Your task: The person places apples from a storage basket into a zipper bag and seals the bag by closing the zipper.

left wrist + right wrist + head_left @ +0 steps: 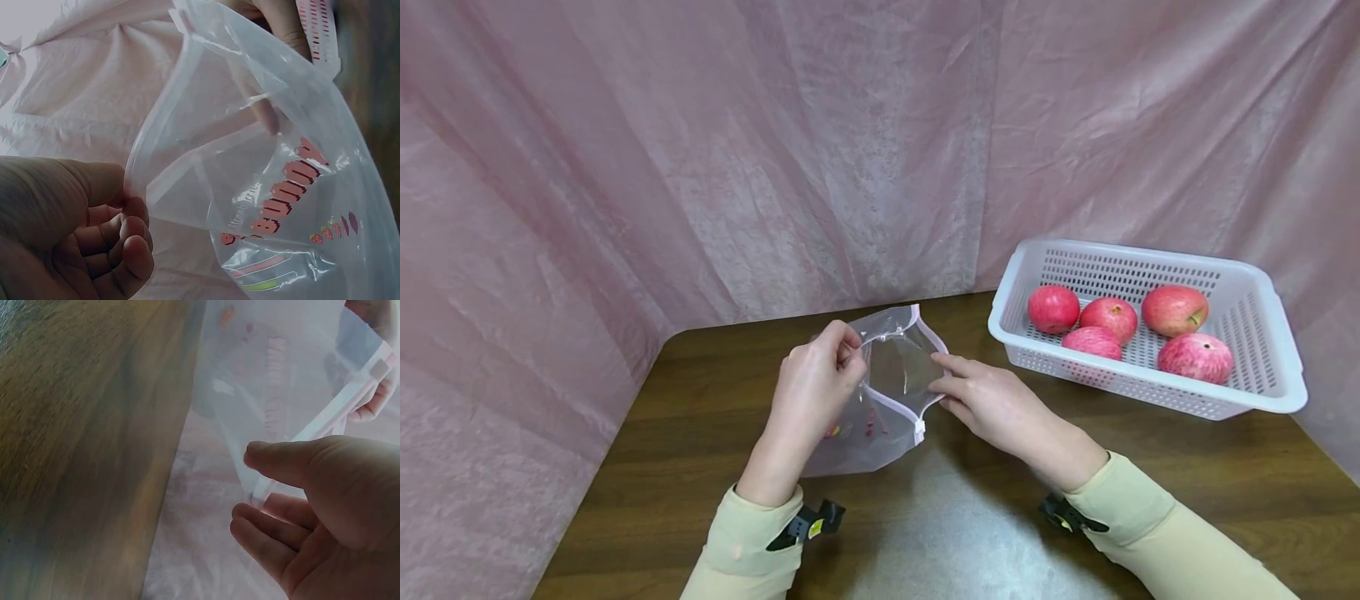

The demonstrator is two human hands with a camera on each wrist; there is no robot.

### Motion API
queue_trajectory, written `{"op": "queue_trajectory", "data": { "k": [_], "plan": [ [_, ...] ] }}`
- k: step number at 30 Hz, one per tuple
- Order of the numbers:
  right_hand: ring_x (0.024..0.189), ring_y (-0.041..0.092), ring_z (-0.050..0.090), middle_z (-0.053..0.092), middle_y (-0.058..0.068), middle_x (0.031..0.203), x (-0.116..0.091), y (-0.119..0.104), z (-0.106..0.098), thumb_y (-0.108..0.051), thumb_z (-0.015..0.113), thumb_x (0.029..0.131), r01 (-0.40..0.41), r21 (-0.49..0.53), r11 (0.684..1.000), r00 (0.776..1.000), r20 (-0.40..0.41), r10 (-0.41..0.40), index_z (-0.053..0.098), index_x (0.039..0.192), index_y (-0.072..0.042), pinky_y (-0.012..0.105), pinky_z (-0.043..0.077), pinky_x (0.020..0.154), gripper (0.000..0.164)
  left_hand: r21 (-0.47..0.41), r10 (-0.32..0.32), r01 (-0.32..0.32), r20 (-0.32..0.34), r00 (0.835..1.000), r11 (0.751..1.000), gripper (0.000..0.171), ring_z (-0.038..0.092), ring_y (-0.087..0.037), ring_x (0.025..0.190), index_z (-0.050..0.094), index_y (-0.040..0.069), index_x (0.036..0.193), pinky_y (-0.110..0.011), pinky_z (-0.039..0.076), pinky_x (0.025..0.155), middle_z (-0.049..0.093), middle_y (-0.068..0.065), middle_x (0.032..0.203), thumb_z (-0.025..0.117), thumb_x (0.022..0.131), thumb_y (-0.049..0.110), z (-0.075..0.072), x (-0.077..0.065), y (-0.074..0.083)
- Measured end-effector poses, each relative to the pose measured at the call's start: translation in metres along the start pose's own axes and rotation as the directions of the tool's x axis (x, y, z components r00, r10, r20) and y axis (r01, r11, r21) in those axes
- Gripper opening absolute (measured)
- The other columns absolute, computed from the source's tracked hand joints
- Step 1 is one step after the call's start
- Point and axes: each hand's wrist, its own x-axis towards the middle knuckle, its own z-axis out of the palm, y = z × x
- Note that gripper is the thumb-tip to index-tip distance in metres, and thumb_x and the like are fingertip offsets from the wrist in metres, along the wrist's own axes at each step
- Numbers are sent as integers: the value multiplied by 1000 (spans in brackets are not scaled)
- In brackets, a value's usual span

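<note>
A clear zip bag with a pale pink zip edge is held up over the table, its mouth spread wide. Red lettering and small strawberry prints mark its side in the left wrist view. My left hand pinches one lip of the mouth between thumb and curled fingers. At the opposite lip, my right hand has its thumb on one side of the edge and fingers on the other. The white slider sits at the near end of the zip.
A white perforated basket stands at the right, holding several red apples. Beneath everything is a brown wooden table. Pink curtain cloth hangs behind the table and down its sides.
</note>
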Motion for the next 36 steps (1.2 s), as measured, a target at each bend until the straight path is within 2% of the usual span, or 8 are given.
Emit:
{"op": "queue_trajectory", "data": {
  "k": [5, 11, 21, 28, 32, 36],
  "plan": [
    [133, 33, 68, 68, 14, 148, 2, -1, -2, -10, 86, 95, 22, 14, 1000, 1000, -16, -22, 83, 122, -12, 50, 57, 105, 28, -17, -9, 10, 34, 999, 1000, 8, 54, -15, 61, 70, 10, 99, -38, 47, 61, 61, 6, 74, 70, 94, 5, 6, 1, -2],
    [131, 29, 69, 68, 9, 150, 3, -5, -5, -8, 86, 95, 80, -11, 997, 996, -39, -80, 83, 127, -14, 49, 59, 100, 33, -27, 1, 0, 42, 999, 1000, 8, 54, -14, 60, 70, 9, 102, -36, 46, 58, 64, 4, 76, 73, 96, 5, 9, 3, -4],
    [134, 27, 66, 66, 7, 153, -5, -8, -16, -5, 85, 94, 102, -76, 992, 995, 8, -101, 79, 135, -15, 48, 59, 99, 43, -28, -4, 5, 35, 999, 1000, 6, 56, -15, 63, 73, 9, 104, -37, 47, 61, 67, 4, 78, 73, 98, 7, 10, 4, -8],
    [131, 29, 67, 67, 8, 149, -12, 4, -37, -8, 88, 90, 139, -148, 979, 990, 21, -138, 78, 134, -13, 48, 58, 102, 45, -7, -18, 18, 56, 998, 1000, 18, 59, -18, 66, 77, 6, 119, -38, 50, 63, 71, 0, 85, 72, 102, 7, 9, 6, -5],
    [130, 32, 67, 70, 10, 145, -13, 17, -53, -8, 90, 88, 145, -184, 972, 989, 10, -145, 78, 133, -10, 50, 56, 106, 47, -11, -3, 4, 39, 999, 1000, 23, 58, -18, 65, 76, 6, 124, -39, 49, 63, 70, 0, 85, 72, 102, 7, 10, 9, -3],
    [129, 36, 67, 71, 13, 141, -16, 31, -72, -10, 92, 88, 119, -202, 972, 993, 15, -118, 76, 135, -7, 52, 55, 107, 50, -32, -3, 3, 20, 1000, 999, 24, 58, -17, 66, 76, 7, 124, -38, 49, 63, 69, 1, 84, 71, 101, 7, 12, 12, 0]
  ]
}}
